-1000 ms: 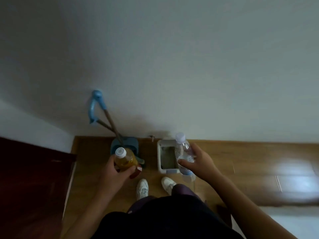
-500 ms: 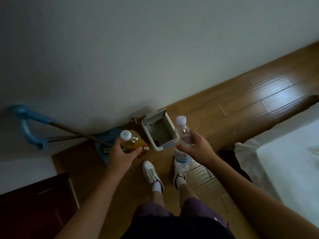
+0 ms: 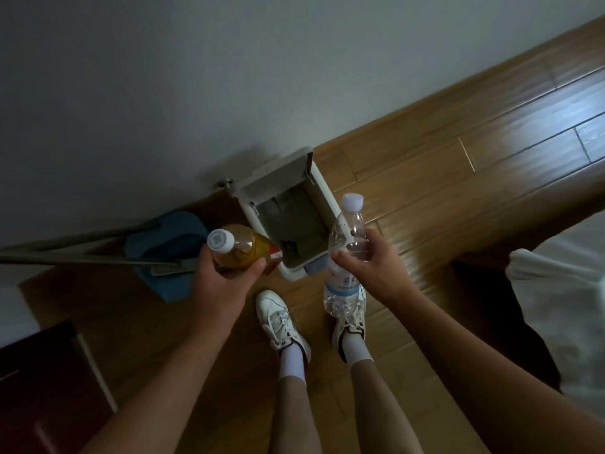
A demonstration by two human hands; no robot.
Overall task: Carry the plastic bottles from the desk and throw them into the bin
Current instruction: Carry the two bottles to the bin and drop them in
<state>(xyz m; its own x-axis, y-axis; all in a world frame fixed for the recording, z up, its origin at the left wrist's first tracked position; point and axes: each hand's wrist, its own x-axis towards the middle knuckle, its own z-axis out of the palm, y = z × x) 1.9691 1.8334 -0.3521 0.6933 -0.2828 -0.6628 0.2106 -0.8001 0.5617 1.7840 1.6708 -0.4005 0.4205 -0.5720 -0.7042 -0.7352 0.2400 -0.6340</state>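
My left hand (image 3: 222,283) is wrapped around the amber bottle (image 3: 240,249), cap up, just short of the bin's near rim. My right hand (image 3: 373,267) grips the clear bottle (image 3: 343,257) at its middle, beside the bin's right edge. The bin (image 3: 322,188) sits open against the wall, a dustpan (image 3: 167,237) to its left.

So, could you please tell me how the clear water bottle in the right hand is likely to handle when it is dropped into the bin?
The clear bottle looks empty, so probably light. Its thin walls look crinkled below the label, so it likely flexes under the right hand. Being round, it may roll if it misses the bin.
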